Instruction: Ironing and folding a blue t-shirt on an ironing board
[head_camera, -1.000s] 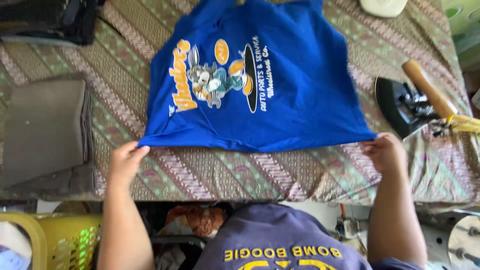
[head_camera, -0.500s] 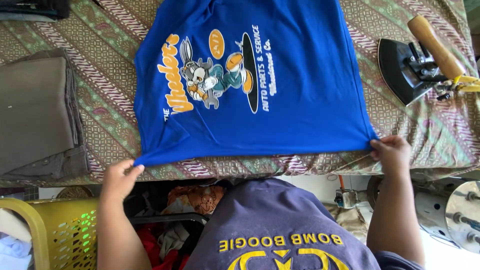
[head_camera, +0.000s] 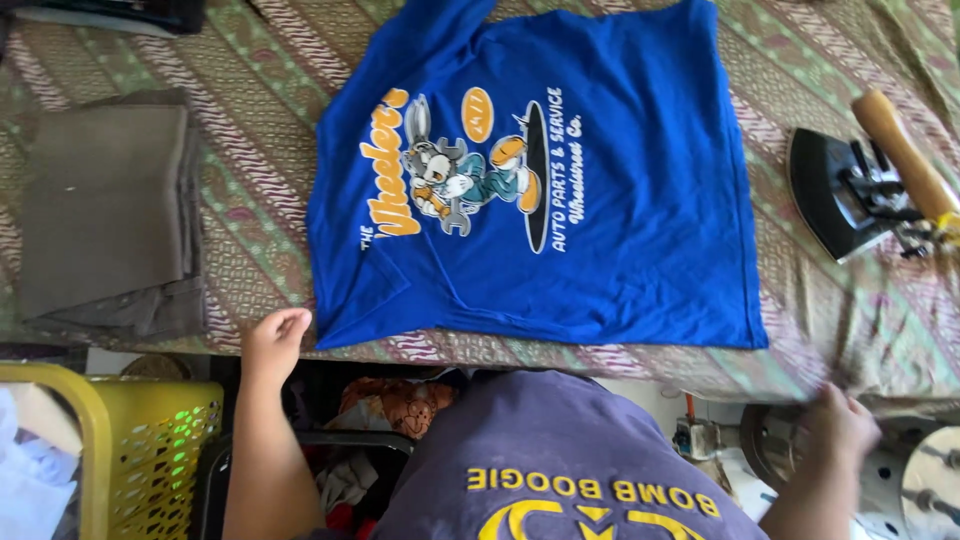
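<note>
Over at nine o'clock, a folded stack of grey-brown cloth (head_camera: 105, 215) lies flat on the patterned cover of the worktop (head_camera: 255, 85), well apart from everything else. At three o'clock, a dark iron (head_camera: 850, 190) rests on that same cover, its wooden handle (head_camera: 905, 160) pointing up toward one o'clock. Down at seven o'clock, below the worktop's edge, sits a yellow laundry basket (head_camera: 150, 440) with white fabric inside. Just beside it, toward six o'clock, mixed clothes (head_camera: 390, 410) sit heaped in a dark bin.
</note>
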